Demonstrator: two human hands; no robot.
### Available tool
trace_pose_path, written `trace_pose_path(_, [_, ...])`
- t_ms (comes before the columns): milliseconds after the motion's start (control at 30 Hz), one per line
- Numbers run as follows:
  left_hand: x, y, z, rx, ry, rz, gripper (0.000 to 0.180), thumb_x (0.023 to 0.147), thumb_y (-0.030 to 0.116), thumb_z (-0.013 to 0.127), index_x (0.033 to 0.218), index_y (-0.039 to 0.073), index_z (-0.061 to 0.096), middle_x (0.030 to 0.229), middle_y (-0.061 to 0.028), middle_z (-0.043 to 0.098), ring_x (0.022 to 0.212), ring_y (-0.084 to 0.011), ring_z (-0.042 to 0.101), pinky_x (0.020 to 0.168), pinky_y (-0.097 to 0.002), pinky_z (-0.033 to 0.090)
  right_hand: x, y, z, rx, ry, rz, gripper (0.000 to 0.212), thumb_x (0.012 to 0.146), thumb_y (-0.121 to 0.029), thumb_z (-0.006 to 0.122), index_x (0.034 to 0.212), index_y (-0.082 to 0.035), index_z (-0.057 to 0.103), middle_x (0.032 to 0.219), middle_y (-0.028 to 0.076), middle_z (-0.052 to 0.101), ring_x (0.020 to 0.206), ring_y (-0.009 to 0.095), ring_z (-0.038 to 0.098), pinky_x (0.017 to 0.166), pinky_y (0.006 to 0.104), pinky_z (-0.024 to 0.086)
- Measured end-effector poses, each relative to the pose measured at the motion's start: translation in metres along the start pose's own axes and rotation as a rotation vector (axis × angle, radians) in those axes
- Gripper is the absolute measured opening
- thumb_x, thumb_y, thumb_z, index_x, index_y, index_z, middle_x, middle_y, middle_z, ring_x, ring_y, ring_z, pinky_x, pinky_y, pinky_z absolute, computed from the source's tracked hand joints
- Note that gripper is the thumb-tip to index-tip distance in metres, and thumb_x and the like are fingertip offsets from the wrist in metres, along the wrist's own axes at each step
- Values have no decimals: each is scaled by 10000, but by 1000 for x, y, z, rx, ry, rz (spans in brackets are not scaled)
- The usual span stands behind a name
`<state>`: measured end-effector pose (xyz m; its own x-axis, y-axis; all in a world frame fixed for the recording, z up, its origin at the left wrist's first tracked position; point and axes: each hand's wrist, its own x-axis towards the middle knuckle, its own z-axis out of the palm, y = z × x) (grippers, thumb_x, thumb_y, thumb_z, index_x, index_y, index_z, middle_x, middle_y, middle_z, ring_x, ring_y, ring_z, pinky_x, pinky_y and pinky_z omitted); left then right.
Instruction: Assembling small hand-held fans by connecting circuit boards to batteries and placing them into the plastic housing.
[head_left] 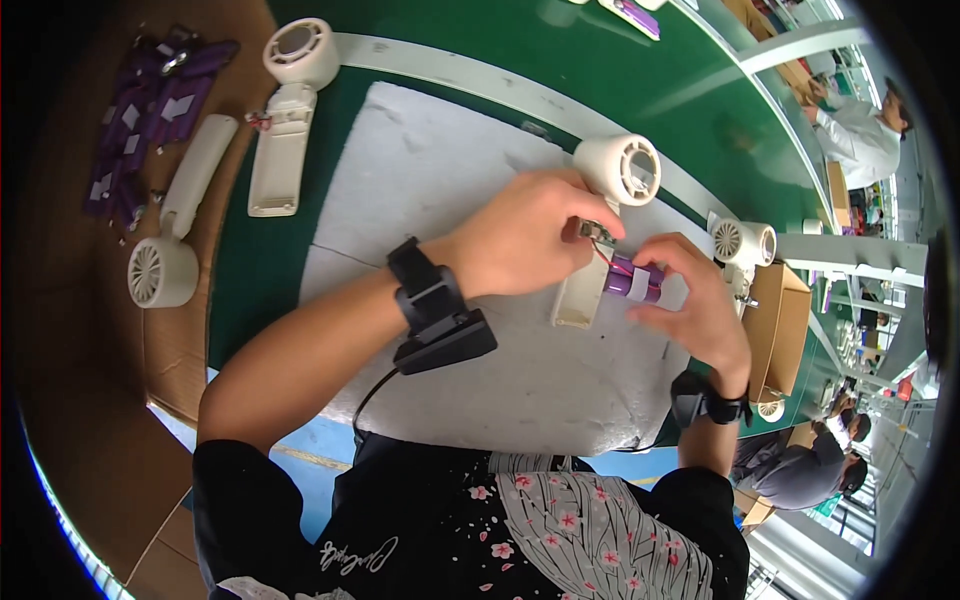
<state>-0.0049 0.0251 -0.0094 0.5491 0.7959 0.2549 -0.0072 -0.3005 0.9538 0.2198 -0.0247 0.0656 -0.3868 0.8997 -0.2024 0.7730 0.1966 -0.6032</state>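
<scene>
Fan housing on foam pad, right of centre. Left hand pinches circuit board; right hand curls around battery pack, hold unclear. Likely fitting electronics; next: seat pack without straining wires.

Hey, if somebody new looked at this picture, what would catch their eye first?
Probably the bright purple battery pack right of centre, with the right hand curved around it and the left hand pinching a small circuit board beside it. Just above is the round cream fan head, over the pale board. Then, at upper left, the heap of purple packs in the cardboard box.
</scene>
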Motion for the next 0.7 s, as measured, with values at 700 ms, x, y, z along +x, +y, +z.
trace_pose_path(700, [-1,3,-7,-12,-129,-69,328,808,-91,590,1075,69,695,1008,-47,600,860,-126,596,709,-244,485,-23,2,38,-294,420,-252,267,655,56,767,892,12,650,975,109,658,823,279,659,706,338,538])
